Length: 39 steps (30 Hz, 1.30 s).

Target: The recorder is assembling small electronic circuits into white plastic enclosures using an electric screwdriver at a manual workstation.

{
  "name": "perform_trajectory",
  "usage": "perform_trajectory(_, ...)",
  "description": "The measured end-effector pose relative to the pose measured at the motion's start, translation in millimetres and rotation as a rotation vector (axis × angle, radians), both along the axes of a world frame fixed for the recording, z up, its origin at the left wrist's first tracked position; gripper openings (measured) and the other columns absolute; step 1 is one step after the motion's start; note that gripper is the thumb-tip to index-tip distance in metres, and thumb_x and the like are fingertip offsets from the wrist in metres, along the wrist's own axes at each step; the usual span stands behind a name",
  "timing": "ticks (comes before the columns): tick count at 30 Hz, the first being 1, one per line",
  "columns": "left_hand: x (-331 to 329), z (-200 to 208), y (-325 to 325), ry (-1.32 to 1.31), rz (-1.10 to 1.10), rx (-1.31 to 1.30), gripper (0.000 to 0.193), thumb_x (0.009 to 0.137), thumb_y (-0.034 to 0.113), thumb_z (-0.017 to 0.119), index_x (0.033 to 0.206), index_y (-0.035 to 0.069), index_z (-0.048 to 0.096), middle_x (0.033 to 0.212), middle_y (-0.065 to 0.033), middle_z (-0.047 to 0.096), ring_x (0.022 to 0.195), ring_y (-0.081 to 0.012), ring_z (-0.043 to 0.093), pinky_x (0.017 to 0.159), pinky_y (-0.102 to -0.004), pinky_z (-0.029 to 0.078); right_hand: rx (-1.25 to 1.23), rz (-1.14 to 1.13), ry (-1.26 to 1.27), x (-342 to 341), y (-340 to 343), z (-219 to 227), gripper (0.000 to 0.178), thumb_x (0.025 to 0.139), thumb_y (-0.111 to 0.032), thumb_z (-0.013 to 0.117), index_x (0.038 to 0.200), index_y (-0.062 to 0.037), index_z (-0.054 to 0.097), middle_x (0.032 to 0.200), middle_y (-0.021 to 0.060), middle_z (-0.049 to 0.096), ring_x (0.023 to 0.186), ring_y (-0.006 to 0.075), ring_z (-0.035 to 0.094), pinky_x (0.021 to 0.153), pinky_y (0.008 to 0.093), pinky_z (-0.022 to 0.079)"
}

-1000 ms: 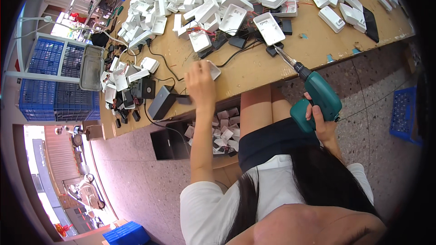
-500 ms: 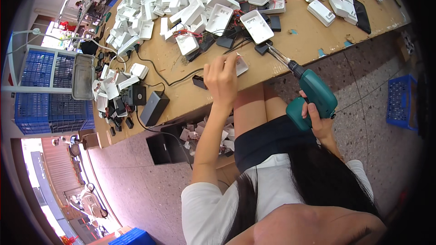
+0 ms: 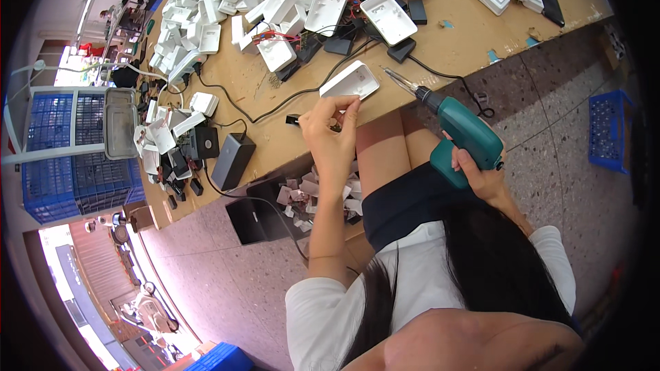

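My right hand [image 3: 481, 172] is wrapped round the grip of a green cordless screwdriver [image 3: 471, 130]. Its long bit points up and left over the table's front edge, the tip a little right of a white plastic case [image 3: 349, 82]. That case is an open, shallow shell lying by the edge. Just in front of it, my left hand [image 3: 330, 127] has thumb and forefinger pinched together, by the case's near side; what sits between the fingertips is too small to make out. A small black piece [image 3: 293, 119] lies partly behind the left hand.
A heap of white plastic cases [image 3: 240, 0] covers the far table, with black adapters [image 3: 338, 42] and red wires along its front. A black power brick [image 3: 234, 161] and its cable lie at left. Below stands a box of scraps [image 3: 302, 199]; a blue crate [image 3: 608, 130] is right.
The screwdriver has swung left and its tip is closer to the white case, away from the black adapter. My left hand is slightly lower and no longer covers much of the case.
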<state>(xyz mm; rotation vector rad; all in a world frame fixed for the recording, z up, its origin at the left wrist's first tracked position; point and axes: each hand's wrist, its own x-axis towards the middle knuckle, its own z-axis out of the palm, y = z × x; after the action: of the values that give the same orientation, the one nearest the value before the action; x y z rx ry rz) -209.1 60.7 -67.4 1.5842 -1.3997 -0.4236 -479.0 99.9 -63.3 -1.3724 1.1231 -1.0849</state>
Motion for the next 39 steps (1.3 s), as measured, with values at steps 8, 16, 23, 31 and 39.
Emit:
perform_trajectory(8, -3.2, -30.5, -3.3, -0.35, 0.302, -0.068, 0.005, 0.089, 0.017, 0.08, 0.091, 0.016, 0.075, 0.08, 0.0052, 0.065, 0.072, -0.0129, 0.054, 0.084, -0.0362, 0.031, -0.084, 0.045, 0.092, 39.4, -2.8, -14.4, 0.028, 0.085, -0.009, 0.078, 0.107, 0.0062, 0.068, 0.102, 0.0189, 0.068, 0.089, 0.0317, 0.068, 0.079, 0.0364, 0.054)
perform_trajectory(16, -3.1, -57.0, -33.7, -0.531, 0.489, -0.172, 0.011, 0.084, 0.021, 0.082, 0.09, 0.015, 0.074, 0.125, -0.0011, 0.062, 0.114, -0.0241, 0.056, 0.103, -0.0448, 0.032, -0.168, 0.032, 0.16, 70.0, -19.5, -32.7, 0.025, 0.089, -0.003, 0.074, 0.11, 0.0066, 0.065, 0.092, 0.0115, 0.065, 0.077, 0.0198, 0.065, 0.069, 0.0307, 0.052)
perform_trajectory(23, -1.7, -72.0, -46.9, -0.497, 0.417, -0.171, 0.011, 0.084, 0.019, 0.081, 0.087, 0.013, 0.072, 0.12, -0.0022, 0.067, 0.111, -0.023, 0.062, 0.106, -0.0459, 0.035, -0.071, -0.006, 0.134, 76.1, -33.9, -43.0, 0.026, 0.085, -0.003, 0.079, 0.106, 0.0058, 0.067, 0.097, 0.0165, 0.068, 0.085, 0.0285, 0.068, 0.077, 0.0355, 0.054)
perform_trajectory(31, -0.7, -71.5, -48.8, -0.467, 0.407, -0.139, 0.009, 0.083, 0.016, 0.079, 0.085, 0.012, 0.072, 0.116, -0.001, 0.067, 0.109, -0.0233, 0.062, 0.106, -0.0447, 0.036, -0.054, -0.018, 0.119, 79.3, -39.2, -46.8, 0.026, 0.086, -0.005, 0.079, 0.107, 0.0058, 0.068, 0.097, 0.0153, 0.067, 0.084, 0.0266, 0.067, 0.076, 0.0344, 0.054)
perform_trajectory(39, -0.5, -69.4, -45.9, -0.466, 0.402, -0.129, 0.009, 0.082, 0.014, 0.079, 0.085, 0.011, 0.072, 0.115, -0.0014, 0.067, 0.108, -0.0241, 0.062, 0.105, -0.0449, 0.036, 0.001, -0.021, 0.082, 83.1, -37.7, -43.4, 0.025, 0.087, -0.005, 0.079, 0.106, 0.0061, 0.068, 0.093, 0.0137, 0.065, 0.08, 0.0239, 0.064, 0.073, 0.0331, 0.052)
